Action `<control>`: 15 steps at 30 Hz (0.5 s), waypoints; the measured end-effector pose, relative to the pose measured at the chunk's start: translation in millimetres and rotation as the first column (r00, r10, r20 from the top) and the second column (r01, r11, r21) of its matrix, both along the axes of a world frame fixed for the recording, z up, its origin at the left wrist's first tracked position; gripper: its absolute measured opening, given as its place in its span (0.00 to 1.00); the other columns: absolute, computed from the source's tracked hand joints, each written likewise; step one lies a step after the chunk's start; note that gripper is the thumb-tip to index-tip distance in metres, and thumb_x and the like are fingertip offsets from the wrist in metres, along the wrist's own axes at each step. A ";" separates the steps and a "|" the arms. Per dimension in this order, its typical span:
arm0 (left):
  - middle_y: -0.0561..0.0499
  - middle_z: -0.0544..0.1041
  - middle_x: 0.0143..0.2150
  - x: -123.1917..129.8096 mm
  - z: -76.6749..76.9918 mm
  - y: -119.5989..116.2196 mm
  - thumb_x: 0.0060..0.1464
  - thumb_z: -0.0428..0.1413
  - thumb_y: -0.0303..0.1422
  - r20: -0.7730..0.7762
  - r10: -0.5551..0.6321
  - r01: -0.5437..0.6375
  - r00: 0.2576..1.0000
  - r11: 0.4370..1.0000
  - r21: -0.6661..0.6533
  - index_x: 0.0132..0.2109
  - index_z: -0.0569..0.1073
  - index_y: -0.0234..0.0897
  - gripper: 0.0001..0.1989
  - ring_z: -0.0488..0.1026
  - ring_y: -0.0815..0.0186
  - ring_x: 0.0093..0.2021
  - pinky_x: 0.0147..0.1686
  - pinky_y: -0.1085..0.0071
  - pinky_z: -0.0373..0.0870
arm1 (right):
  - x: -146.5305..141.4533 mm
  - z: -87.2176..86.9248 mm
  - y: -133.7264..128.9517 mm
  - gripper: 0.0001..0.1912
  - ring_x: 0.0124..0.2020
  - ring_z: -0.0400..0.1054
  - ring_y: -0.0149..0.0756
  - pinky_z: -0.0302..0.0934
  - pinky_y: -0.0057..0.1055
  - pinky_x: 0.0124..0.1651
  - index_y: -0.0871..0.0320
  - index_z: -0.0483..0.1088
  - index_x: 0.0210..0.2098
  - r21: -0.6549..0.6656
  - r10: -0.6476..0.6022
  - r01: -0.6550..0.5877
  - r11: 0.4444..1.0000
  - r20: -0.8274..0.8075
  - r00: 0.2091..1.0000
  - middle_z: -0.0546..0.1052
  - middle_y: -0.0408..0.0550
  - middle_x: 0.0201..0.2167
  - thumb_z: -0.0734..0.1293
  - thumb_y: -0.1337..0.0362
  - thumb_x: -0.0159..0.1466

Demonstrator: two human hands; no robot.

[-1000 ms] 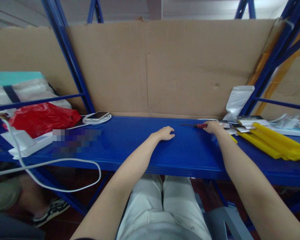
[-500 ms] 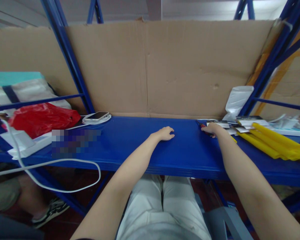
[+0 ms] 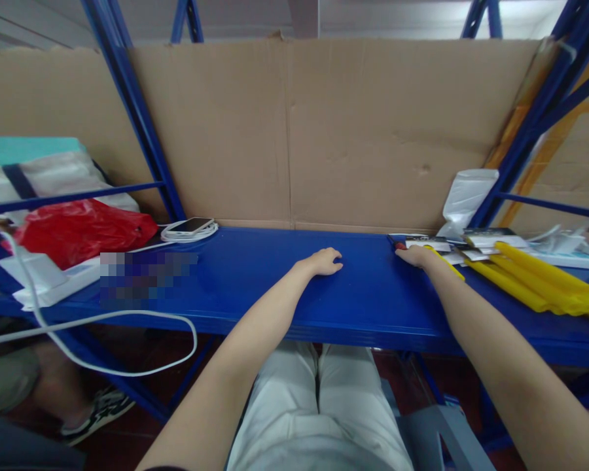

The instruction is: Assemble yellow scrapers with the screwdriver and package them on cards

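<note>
On the middle of the blue shelf table (image 3: 255, 275) rests my left hand (image 3: 325, 261), thumb and fingers apart, with nothing in it. My right hand (image 3: 412, 256) is farther right, its fingers closed around a small red-and-black tool (image 3: 400, 246). Most of that tool is hidden by the hand, and its dark tip points to the back left. Just behind my right hand are white cards or packets (image 3: 434, 244). A thin yellow piece (image 3: 446, 263) lies partly behind my right wrist.
Yellow rolled pieces (image 3: 540, 278) and a white power strip (image 3: 572, 258) lie at right. At left are a phone (image 3: 192, 226) on a coiled white cable, a red bag (image 3: 86, 229) and a blurred patch. A white cable (image 3: 127, 373) hangs over the front edge. Cardboard (image 3: 373, 131) stands behind.
My right hand has shifted slightly and turned over the tool, so less of its handle shows and more of the thin yellow piece is visible. My left hand has stayed in place.
</note>
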State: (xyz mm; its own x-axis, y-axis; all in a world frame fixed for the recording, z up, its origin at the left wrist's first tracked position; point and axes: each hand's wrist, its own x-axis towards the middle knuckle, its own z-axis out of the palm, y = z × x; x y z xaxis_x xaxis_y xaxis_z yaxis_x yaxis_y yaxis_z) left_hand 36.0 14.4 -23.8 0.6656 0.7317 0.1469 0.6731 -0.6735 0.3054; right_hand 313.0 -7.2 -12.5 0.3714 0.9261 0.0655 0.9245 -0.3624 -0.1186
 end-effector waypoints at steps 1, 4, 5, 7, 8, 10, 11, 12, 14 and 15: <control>0.41 0.71 0.59 0.0 0.0 0.5 0.54 0.53 0.34 -0.029 -0.005 0.005 1.000 1.000 0.011 0.53 0.72 0.34 0.20 0.66 0.56 0.60 0.58 0.65 0.61 | -0.6 1.3 -2.9 0.26 0.44 0.72 0.51 0.64 0.37 0.41 0.68 0.74 0.44 -0.030 -0.033 0.032 0.999 -0.021 0.999 0.76 0.66 0.39 0.56 0.53 0.63; 0.40 0.69 0.60 0.1 -0.2 2.3 0.56 0.51 0.35 -0.095 -0.020 0.024 0.995 0.999 0.043 0.56 0.70 0.31 0.22 0.66 0.57 0.60 0.57 0.66 0.61 | -3.1 5.7 -12.4 0.28 0.37 0.73 0.49 0.64 0.35 0.35 0.70 0.73 0.43 -0.077 -0.099 0.092 0.993 -0.101 0.990 0.76 0.64 0.32 0.56 0.51 0.63; 0.39 0.69 0.60 0.2 -0.5 2.9 0.56 0.50 0.36 -0.106 -0.023 0.029 0.994 0.998 0.050 0.56 0.69 0.31 0.23 0.66 0.57 0.60 0.57 0.66 0.61 | -4.0 7.1 -15.3 0.27 0.33 0.73 0.47 0.63 0.34 0.32 0.70 0.74 0.41 -0.088 -0.111 0.100 0.991 -0.128 0.986 0.76 0.62 0.28 0.56 0.51 0.63; 0.39 0.69 0.60 0.2 -1.2 3.9 0.57 0.50 0.37 -0.115 -0.025 0.032 0.993 0.998 0.058 0.57 0.69 0.31 0.23 0.66 0.57 0.60 0.57 0.67 0.61 | -5.6 9.3 -19.9 0.26 0.25 0.71 0.43 0.62 0.33 0.28 0.69 0.74 0.37 -0.087 -0.119 0.106 0.991 -0.162 0.980 0.74 0.58 0.22 0.57 0.52 0.63; 0.39 0.69 0.60 0.3 -1.5 4.3 0.57 0.50 0.37 -0.114 -0.026 0.033 0.993 0.998 0.059 0.57 0.69 0.31 0.24 0.66 0.57 0.60 0.57 0.67 0.61 | -6.4 10.1 -21.5 0.25 0.22 0.70 0.41 0.61 0.32 0.26 0.68 0.74 0.35 -0.078 -0.121 0.109 0.991 -0.170 0.978 0.72 0.56 0.20 0.57 0.52 0.63; 0.38 0.69 0.59 0.3 -2.0 4.7 0.56 0.50 0.37 -0.103 -0.028 0.033 0.994 0.998 0.054 0.57 0.69 0.30 0.24 0.66 0.56 0.60 0.57 0.66 0.61 | -7.6 11.9 -23.8 0.24 0.19 0.68 0.39 0.60 0.32 0.24 0.67 0.74 0.34 -0.066 -0.130 0.119 0.991 -0.193 0.973 0.70 0.53 0.17 0.57 0.52 0.63; 0.38 0.69 0.59 0.3 -2.2 4.8 0.56 0.50 0.36 -0.095 -0.028 0.033 0.995 0.998 0.051 0.57 0.69 0.30 0.24 0.66 0.56 0.60 0.57 0.66 0.61 | -7.8 13.1 -24.8 0.24 0.18 0.67 0.38 0.60 0.31 0.24 0.67 0.73 0.34 -0.063 -0.134 0.124 0.990 -0.209 0.969 0.70 0.52 0.16 0.57 0.51 0.63; 0.37 0.69 0.59 0.2 -2.3 5.0 0.56 0.50 0.36 -0.088 -0.029 0.033 0.996 0.998 0.049 0.57 0.69 0.30 0.24 0.66 0.56 0.60 0.57 0.66 0.61 | -7.6 14.7 -25.8 0.25 0.18 0.67 0.38 0.61 0.31 0.24 0.67 0.73 0.34 -0.064 -0.141 0.130 0.989 -0.225 0.964 0.70 0.52 0.16 0.57 0.50 0.63; 0.37 0.69 0.59 0.0 -2.8 5.3 0.56 0.51 0.36 -0.079 -0.032 0.036 0.996 0.998 0.046 0.57 0.69 0.29 0.24 0.66 0.56 0.59 0.57 0.66 0.61 | -5.2 18.8 -28.7 0.26 0.21 0.69 0.40 0.62 0.33 0.26 0.67 0.73 0.34 -0.048 -0.153 0.146 0.988 -0.226 0.962 0.71 0.54 0.17 0.57 0.49 0.63; 0.37 0.70 0.59 -0.2 -3.0 5.6 0.56 0.51 0.36 -0.076 -0.035 0.038 0.996 0.998 0.047 0.57 0.70 0.30 0.24 0.66 0.56 0.59 0.57 0.66 0.61 | -2.8 21.3 -30.8 0.26 0.25 0.71 0.42 0.63 0.34 0.29 0.67 0.74 0.35 -0.015 -0.158 0.158 0.987 -0.203 0.966 0.73 0.56 0.20 0.58 0.49 0.63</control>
